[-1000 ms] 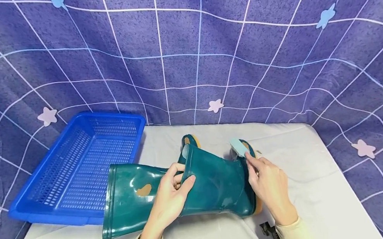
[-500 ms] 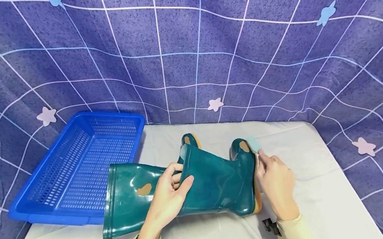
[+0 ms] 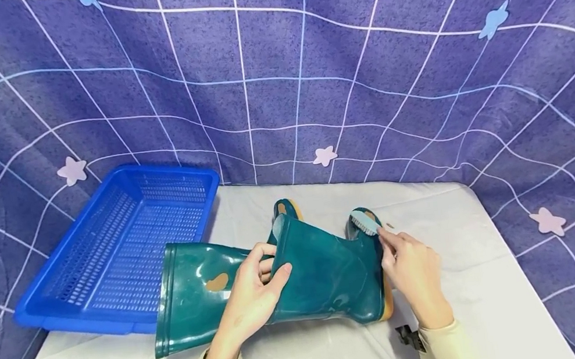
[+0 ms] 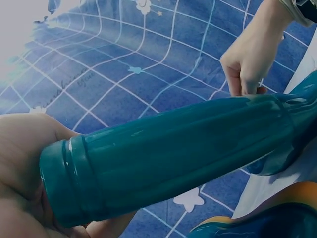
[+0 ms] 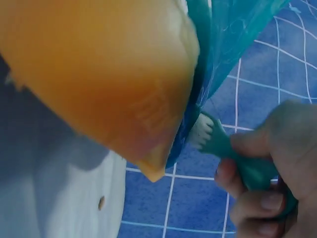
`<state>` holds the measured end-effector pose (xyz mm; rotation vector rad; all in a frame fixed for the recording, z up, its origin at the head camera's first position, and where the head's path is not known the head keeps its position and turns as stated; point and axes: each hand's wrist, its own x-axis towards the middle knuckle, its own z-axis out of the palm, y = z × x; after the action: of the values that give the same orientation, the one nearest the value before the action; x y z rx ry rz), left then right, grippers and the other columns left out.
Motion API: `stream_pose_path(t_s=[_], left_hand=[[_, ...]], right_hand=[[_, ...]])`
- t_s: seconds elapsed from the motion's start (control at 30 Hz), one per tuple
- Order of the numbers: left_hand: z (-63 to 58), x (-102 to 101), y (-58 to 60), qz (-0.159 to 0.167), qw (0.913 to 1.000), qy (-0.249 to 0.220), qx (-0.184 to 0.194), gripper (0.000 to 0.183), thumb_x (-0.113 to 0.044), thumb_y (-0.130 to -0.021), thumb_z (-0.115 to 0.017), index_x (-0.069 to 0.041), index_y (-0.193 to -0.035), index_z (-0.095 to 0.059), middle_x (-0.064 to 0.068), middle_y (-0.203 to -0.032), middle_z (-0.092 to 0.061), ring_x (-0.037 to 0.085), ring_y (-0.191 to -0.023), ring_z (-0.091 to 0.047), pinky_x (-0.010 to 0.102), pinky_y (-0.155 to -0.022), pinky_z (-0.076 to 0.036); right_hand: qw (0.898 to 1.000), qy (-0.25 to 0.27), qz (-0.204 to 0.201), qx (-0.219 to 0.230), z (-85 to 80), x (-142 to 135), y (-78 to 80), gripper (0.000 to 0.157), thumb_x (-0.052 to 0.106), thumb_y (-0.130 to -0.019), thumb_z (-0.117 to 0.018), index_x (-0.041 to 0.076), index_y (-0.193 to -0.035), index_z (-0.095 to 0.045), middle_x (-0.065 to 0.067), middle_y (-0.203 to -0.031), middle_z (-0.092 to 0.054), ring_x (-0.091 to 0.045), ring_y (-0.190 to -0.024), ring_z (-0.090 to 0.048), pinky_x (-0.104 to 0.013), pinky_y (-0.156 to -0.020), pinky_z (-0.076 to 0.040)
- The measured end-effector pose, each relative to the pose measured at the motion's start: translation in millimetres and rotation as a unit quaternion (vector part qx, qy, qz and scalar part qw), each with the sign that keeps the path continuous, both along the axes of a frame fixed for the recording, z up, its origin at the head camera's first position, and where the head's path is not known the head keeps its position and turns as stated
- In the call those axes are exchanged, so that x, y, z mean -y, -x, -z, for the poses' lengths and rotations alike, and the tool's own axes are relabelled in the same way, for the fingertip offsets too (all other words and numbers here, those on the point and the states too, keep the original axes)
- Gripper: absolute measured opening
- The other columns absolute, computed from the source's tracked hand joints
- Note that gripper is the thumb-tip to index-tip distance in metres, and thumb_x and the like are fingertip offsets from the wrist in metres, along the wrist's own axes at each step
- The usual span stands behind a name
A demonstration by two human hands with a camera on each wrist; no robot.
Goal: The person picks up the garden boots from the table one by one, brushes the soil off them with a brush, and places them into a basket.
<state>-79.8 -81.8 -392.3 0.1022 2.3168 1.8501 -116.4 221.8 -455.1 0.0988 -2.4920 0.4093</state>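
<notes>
Basket (image 3: 97, 325): blue, at L edge of table (image 3: 487, 275), twd back.
Under boot (image 3: 188, 313): grn, lying down beside basket, opening twd L edge, toe twd back edge.
L hand (image 3: 252, 294): thumb + fingers gripping top boot (image 3: 323, 269) by its rim.
Top boot: grn, yellow-orange sole, mid-table, toe twd back edge; overlaps under boot in head view, can't tell if touching.
Brush (image 3: 364, 222): lt blue, bristles vs top boot's foot, nr toe.
R hand (image 3: 414, 268): fingers curled rnd brush handle.
</notes>
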Motion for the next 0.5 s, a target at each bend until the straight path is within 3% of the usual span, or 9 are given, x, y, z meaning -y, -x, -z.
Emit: stream_pose_path(t_s=[0.1,0.2,0.4,0.5], left_hand=[[1.6,-1.9,0.0,-0.008,0.9998,0.013,-0.008,0.021,-0.021,-0.097,-0.065,-0.019,-0.116,-0.057,0.000,-0.089,-0.073,0.016,-0.070,-0.062,0.027,-0.061,-0.048],[2.9,-2.6,0.7,-0.017,0.9995,0.021,-0.014,0.020,-0.020,-0.096,-0.065,-0.019,-0.116,-0.058,-0.001,-0.089,-0.073,0.015,-0.072,-0.064,0.028,-0.062,-0.049],[3.7,0.2,1.7,-0.018,0.9995,0.023,-0.014,0.019,-0.018,-0.097,-0.064,-0.018,-0.114,-0.058,0.000,-0.092,-0.074,0.015,-0.074,-0.065,0.028,-0.063,-0.049],[4.6,1.5,2.5,-0.019,0.9994,0.023,-0.014,0.018,-0.018,-0.097,-0.063,-0.019,-0.115,-0.058,-0.001,-0.092,-0.074,0.015,-0.074,-0.065,0.028,-0.063,-0.049]], right_hand=[[0.999,0.008,0.047,-0.009,0.8,-0.3,-0.9,0.024,0.018,-0.087,-0.067,0.021,-0.108,-0.078,-0.005,-0.078,-0.073,-0.038,-0.055,-0.062,-0.045,-0.038,-0.037],[0.998,0.013,0.056,-0.035,1.7,-0.8,-1.1,0.024,0.014,-0.087,-0.066,0.019,-0.107,-0.079,-0.008,-0.078,-0.071,-0.037,-0.053,-0.061,-0.046,-0.038,-0.038],[0.996,0.027,0.049,-0.062,1.5,-6.7,0.4,0.022,0.013,-0.089,-0.070,0.014,-0.109,-0.078,-0.009,-0.079,-0.071,-0.033,-0.053,-0.061,-0.047,-0.042,-0.042],[0.998,0.030,0.016,-0.059,0.2,-7.0,0.6,0.024,0.013,-0.088,-0.071,0.015,-0.112,-0.077,-0.006,-0.080,-0.071,-0.028,-0.053,-0.060,-0.045,-0.045,-0.044]])
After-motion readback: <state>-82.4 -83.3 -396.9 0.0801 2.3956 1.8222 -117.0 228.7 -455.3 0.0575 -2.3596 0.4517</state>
